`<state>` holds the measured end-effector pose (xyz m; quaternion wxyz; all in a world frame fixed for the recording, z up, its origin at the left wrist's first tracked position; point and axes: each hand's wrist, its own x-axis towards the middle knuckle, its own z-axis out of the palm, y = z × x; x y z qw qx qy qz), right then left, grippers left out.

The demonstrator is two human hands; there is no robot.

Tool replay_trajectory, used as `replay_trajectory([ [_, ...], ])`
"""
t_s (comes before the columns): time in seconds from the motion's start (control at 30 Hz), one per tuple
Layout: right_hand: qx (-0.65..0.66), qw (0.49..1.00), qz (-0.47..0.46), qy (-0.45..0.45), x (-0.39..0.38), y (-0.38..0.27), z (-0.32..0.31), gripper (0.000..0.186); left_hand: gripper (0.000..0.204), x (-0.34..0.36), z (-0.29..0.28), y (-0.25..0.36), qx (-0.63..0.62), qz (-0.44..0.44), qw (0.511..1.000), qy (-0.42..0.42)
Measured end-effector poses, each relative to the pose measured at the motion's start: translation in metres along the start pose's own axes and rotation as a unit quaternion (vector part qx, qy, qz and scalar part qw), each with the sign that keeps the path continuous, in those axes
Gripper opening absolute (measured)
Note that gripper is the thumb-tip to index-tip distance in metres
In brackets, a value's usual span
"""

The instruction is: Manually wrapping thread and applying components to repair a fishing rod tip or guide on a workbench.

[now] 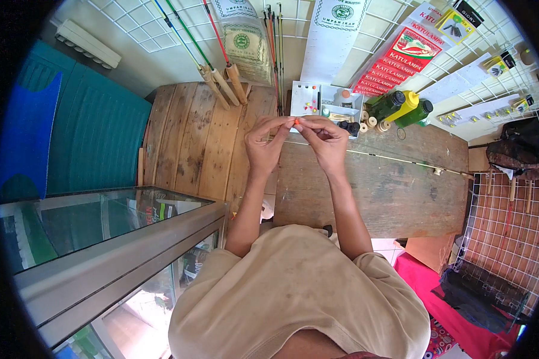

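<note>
Both my hands are raised together above the far edge of the dark wooden table (365, 197). A small orange-red bead-like piece (297, 121) is pinched between their fingertips. My left hand (265, 143) is closed on it from the left, and my right hand (326, 139) from the right. Its exact kind is too small to tell. Just behind the hands stands a white compartment tray (294, 88) with small coloured beads and little bottles. A thin, pale fishing rod (395, 159) lies across the table, running right from behind my right hand.
Dark green and yellow bottles (408, 106) and wooden spools (371, 122) stand right of the tray. Fishing rods with wooden handles (221, 87) lean at the back left over a plank table (188, 137). A glass display case (120, 239) is close on my left. Packets hang on a wire wall grid.
</note>
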<state>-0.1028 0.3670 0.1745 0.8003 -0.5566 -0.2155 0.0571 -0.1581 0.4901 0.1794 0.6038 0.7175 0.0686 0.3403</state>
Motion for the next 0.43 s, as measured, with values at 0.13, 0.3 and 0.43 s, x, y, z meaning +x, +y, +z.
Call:
replay_trajectory([
  [0.13, -0.014, 1.000, 0.001, -0.005, 0.0006, -0.0043, -0.0005, 0.019, 0.011, 0.0009, -0.0010, -0.0002, 0.007, 0.009, 1.000, -0.004],
  [0.3, -0.030, 0.999, -0.005, -0.018, 0.0014, -0.0055, -0.0025, 0.020, 0.011, 0.0010, -0.0020, 0.0015, 0.009, -0.002, 1.000, -0.011],
  [0.43, -0.034, 0.999, -0.007, -0.027, 0.0019, -0.0048, -0.0038, 0.019, 0.011, 0.0015, -0.0034, 0.0003, 0.021, 0.007, 0.999, -0.022],
])
